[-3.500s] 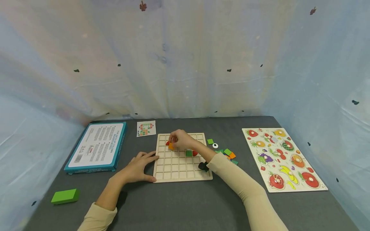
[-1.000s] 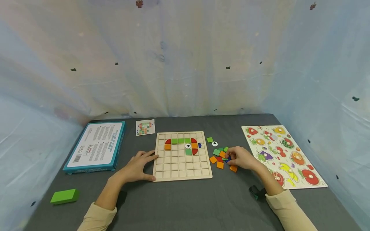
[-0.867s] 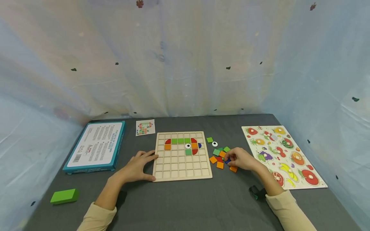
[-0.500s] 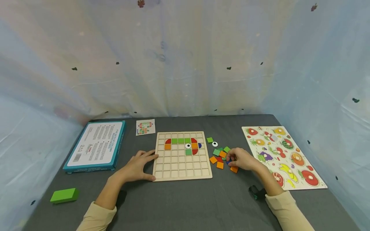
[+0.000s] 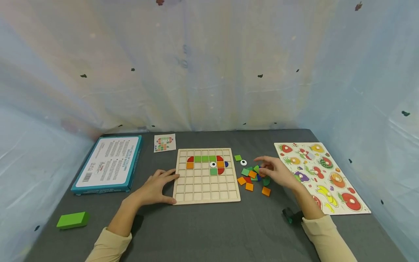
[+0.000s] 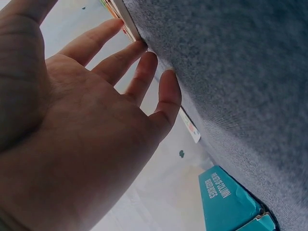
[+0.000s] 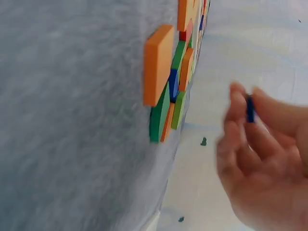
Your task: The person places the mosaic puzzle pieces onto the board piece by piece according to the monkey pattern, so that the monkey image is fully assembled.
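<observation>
My right hand (image 5: pixel 276 173) pinches a small blue tile (image 7: pixel 250 109) between thumb and fingertip, raised above the loose tiles. Below it lies a pile of orange, green, red and blue tiles; an orange tile (image 7: pixel 159 65) and a dark green tile (image 7: pixel 160 118) stand out at its near side. The wooden grid board (image 5: pixel 196 189) holds red, green, orange and blue tiles plus a round eye piece (image 5: pixel 213 165) in its upper rows. At the board's left edge rests my left hand (image 5: pixel 155 189), fingers spread, thumb at the near corner.
A card with a coloured pattern (image 5: pixel 164 143) lies behind the board. To the left are a teal box (image 5: pixel 108 163) and a green block (image 5: pixel 73 220). A fruit puzzle board (image 5: pixel 330 196) lies at right. A second eye piece (image 5: pixel 243 162) sits beside a green tile (image 5: pixel 238 158).
Earlier my right hand was over the board with an orange tile, which now sits in the grid. It then reached into the pile and has risen with a blue tile. The left hand stays put.
</observation>
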A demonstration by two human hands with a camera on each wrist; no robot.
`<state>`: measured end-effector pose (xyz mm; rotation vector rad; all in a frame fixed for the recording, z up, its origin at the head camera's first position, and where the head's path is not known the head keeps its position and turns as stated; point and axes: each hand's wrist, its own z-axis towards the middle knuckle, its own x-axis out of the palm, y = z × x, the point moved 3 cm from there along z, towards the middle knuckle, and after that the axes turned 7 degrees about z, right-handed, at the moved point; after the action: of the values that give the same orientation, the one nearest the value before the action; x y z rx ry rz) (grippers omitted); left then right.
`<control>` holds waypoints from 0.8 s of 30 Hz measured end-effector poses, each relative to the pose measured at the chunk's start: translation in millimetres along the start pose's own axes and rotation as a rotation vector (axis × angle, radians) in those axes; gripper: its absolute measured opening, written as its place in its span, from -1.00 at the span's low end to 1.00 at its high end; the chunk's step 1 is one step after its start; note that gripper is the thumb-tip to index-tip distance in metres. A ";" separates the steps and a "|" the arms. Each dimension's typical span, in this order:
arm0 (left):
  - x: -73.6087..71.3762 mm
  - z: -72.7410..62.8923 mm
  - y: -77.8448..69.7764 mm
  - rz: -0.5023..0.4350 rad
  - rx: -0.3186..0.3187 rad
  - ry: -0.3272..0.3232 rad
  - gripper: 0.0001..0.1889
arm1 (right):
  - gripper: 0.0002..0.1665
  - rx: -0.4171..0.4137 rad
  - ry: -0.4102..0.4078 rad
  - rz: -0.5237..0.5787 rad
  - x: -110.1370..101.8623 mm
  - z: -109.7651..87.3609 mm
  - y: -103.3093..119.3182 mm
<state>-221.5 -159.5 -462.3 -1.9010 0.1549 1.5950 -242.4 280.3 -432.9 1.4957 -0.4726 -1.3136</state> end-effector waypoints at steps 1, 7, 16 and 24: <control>-0.6 0.2 -0.1 -0.001 0.001 -0.001 -0.01 | -0.73 -0.008 -0.036 0.000 -1.7 3.2 1.1; -1.5 0.6 0.5 0.012 0.004 -0.001 0.00 | -0.83 -0.017 -0.080 0.016 7.5 34.0 9.6; -1.9 -1.4 0.0 0.010 0.012 -0.008 -0.01 | -0.80 0.001 0.147 0.122 86.0 112.8 41.1; 1.7 -0.3 3.0 0.008 0.008 0.001 -0.02 | -0.84 0.066 0.226 -0.010 154.2 161.3 69.5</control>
<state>-222.3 -161.5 -465.0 -1.8974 0.1693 1.5967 -313.6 57.9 -423.4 1.6803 -0.3655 -1.1287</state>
